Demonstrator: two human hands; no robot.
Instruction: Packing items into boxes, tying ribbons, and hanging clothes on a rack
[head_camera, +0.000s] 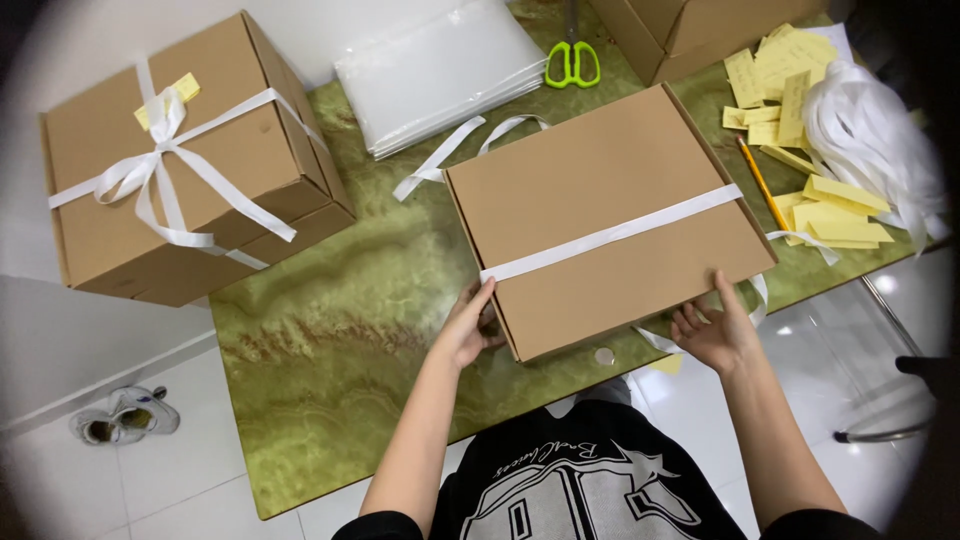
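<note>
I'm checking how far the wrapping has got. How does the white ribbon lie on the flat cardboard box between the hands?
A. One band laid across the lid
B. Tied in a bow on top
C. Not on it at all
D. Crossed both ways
A: the white ribbon runs as one flat band across the flat cardboard box, no bow or crossing.

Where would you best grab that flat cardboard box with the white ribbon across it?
Probably by its two near corners, coming from the person's side. The flat cardboard box lies low and wide on the green table, and the left hand and right hand already sit there, clear of the white ribbon.
</note>
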